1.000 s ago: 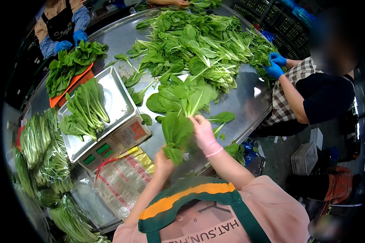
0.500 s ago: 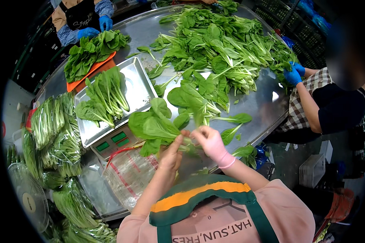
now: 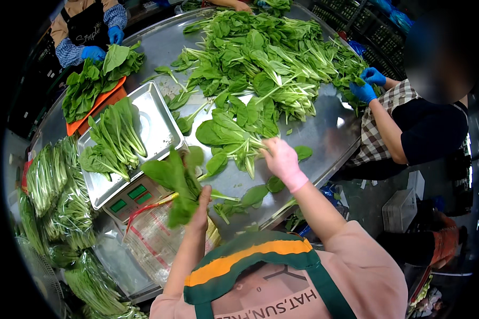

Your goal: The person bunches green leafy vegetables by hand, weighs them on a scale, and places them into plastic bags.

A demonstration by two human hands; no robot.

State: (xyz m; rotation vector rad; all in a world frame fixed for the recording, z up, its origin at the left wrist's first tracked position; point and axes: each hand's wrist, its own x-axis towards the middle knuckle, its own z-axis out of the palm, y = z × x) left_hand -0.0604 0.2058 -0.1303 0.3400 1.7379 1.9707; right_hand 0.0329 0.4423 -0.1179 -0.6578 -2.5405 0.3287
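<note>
My bare left hand grips a bunch of leafy greens near the front of the scale, leaves fanning up and to the left. My right hand, in a pink glove, has its fingers closed on the pale stems of greens lying on the steel table. A large heap of the same greens spreads beyond. Left of my hands, a metal tray with more greens sits on a scale. A clear plastic bag lies below my left hand.
Bagged greens line the left edge near a fan. An orange tray of leaves is at upper left. Co-workers in blue gloves stand at upper left and right; another arm shows at top. Crates stand behind.
My hands have moved apart: the left carries its bunch left and down, while the right has reached up and right to the greens on the table. The view has also shifted slightly.
</note>
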